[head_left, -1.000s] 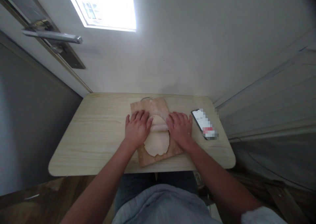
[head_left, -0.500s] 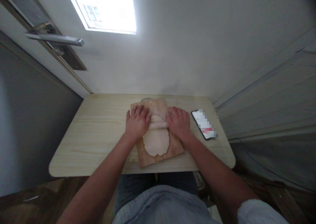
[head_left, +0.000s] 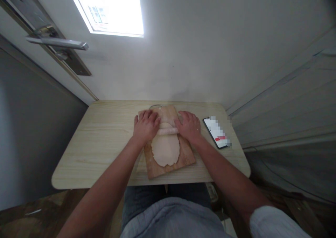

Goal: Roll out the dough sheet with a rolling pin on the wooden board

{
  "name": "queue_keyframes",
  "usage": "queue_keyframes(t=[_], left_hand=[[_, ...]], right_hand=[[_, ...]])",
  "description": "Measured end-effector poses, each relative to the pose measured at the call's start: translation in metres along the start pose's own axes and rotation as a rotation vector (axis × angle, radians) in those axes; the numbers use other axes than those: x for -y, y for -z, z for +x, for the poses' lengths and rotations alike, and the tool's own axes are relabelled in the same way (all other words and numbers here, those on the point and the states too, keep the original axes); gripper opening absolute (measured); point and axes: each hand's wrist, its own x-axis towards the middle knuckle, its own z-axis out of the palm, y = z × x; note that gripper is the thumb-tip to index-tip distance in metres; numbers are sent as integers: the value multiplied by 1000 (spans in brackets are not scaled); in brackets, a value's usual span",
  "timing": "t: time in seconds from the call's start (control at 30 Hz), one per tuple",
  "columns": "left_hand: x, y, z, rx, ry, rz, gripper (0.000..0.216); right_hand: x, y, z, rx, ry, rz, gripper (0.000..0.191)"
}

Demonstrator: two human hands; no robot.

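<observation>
A flat, uneven-edged sheet of dough (head_left: 166, 150) lies on a wooden cutting board (head_left: 157, 171). Across its far part rests a pale rolling pin (head_left: 168, 130), which is floured or light in colour. My left hand (head_left: 147, 125) is closed over the pin's left end, and my right hand (head_left: 188, 126) is closed over the right end. Both ends of the pin are hidden under my palms. Some dough shows beyond the pin, on the far side. The board sits slightly turned, with a metal handle (head_left: 155, 106) at its far edge.
The board stands on a light wooden table (head_left: 99, 143) with rounded front corners. A phone (head_left: 216, 133) lies to the right of my right hand. Behind the table is a white door (head_left: 173, 66) with a bright window pane and a lever handle (head_left: 57, 42) at left.
My hands and the rolling pin have shifted very slightly away from me over the dough. The dough and board stay essentially in place.
</observation>
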Motion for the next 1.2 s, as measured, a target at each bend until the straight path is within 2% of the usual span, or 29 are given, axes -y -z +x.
queue_keyframes(t=[0.47,0.8,1.2], left_hand=[[2,1,17,-22,16,28,44],[1,9,39,-107,31,115,52],[7,5,63,-125,9,186,52]], right_hand=[[2,-2,22,48,-47,-39,43],[7,1,47,86,-60,-68,40],[7,-3,65,145,-69,-66,41]])
